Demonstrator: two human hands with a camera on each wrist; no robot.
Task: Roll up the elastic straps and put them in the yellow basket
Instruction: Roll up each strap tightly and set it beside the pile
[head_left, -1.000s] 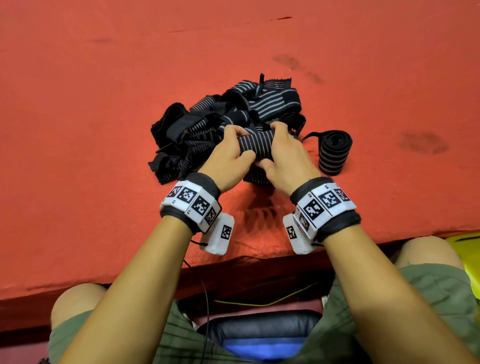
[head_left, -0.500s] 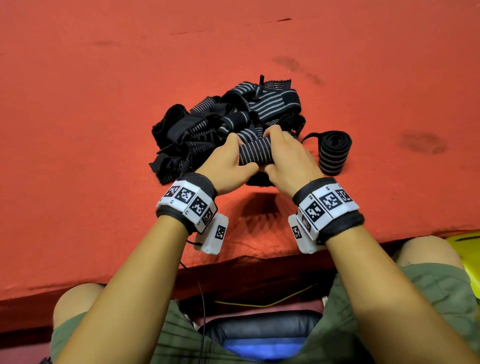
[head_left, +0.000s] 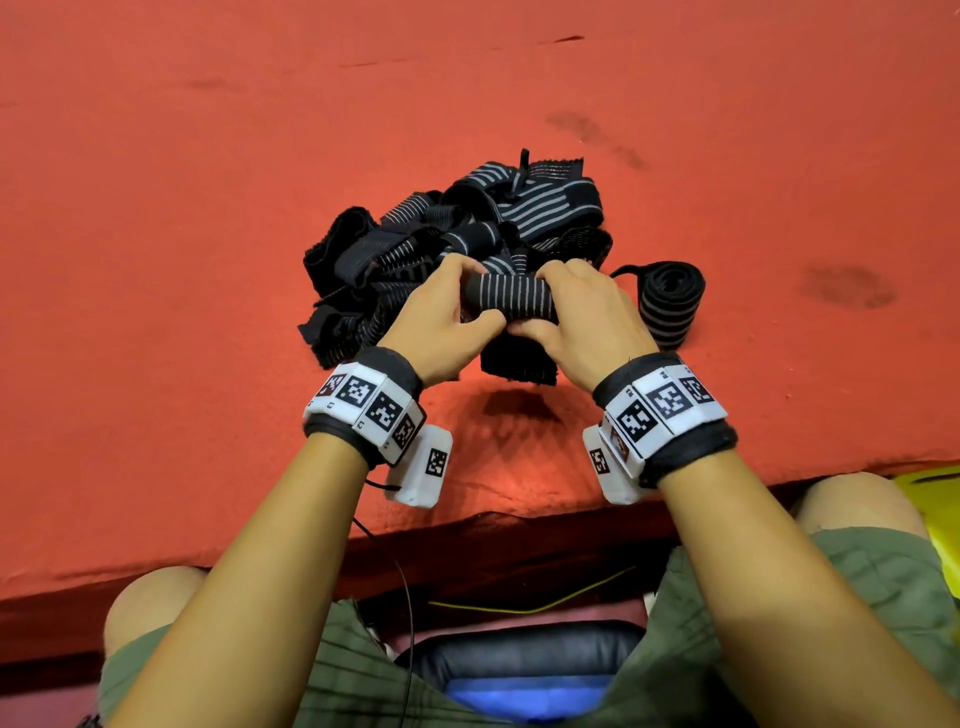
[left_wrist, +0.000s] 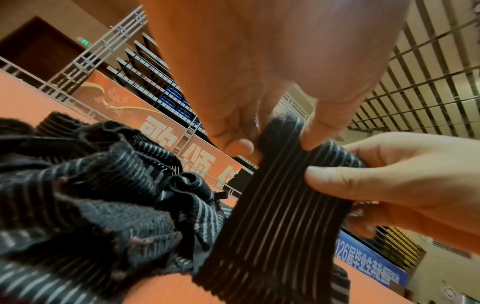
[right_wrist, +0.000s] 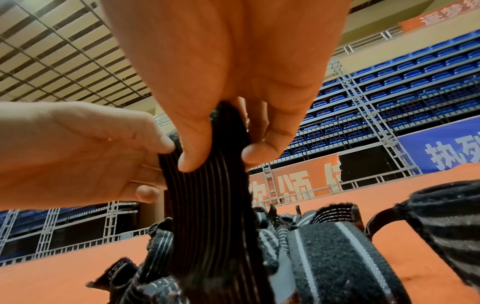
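Observation:
Both hands hold one black elastic strap with thin white stripes (head_left: 511, 297), its top end wound into a small roll. My left hand (head_left: 457, 317) pinches the roll's left end, thumb underneath. My right hand (head_left: 576, 312) grips the right end between thumb and fingers. The strap's loose tail (head_left: 519, 364) hangs down to the red cloth. In the left wrist view the strap (left_wrist: 275, 205) runs down from my left hand's fingers (left_wrist: 233, 142). In the right wrist view the strap (right_wrist: 213, 205) hangs from the thumb and fingers. A corner of the yellow basket (head_left: 935, 499) shows at the right edge.
A tangled pile of unrolled black striped straps (head_left: 467, 234) lies on the red table cloth (head_left: 208, 208) just beyond my hands. One finished roll (head_left: 670, 304) lies to the right of the pile. The table's near edge (head_left: 467, 519) runs above my knees.
Both hands have lifted the strap slightly off the cloth toward me, and its rolled end has turned between the fingers. The pile and the finished roll have not moved.

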